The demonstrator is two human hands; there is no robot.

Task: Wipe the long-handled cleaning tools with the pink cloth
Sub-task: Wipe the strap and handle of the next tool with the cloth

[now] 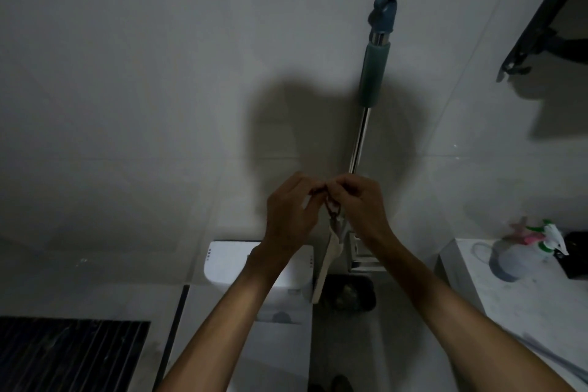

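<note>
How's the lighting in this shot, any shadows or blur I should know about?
Head view: dim throughout; a big dark shadow falls on the wall behind both hands, left hand and right hand; the mop handle shows a faint sheen; wide-angle bending skews the edges; the small thing the fingers pinch is too murky to identify.

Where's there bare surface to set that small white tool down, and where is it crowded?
Free: the near part of the white counter on the right, in front of the spray bottle. Crowded: that counter's back corner, with the bottle and a dark box, and the gap below both hands, between the toilet tank and the black bin.
</note>
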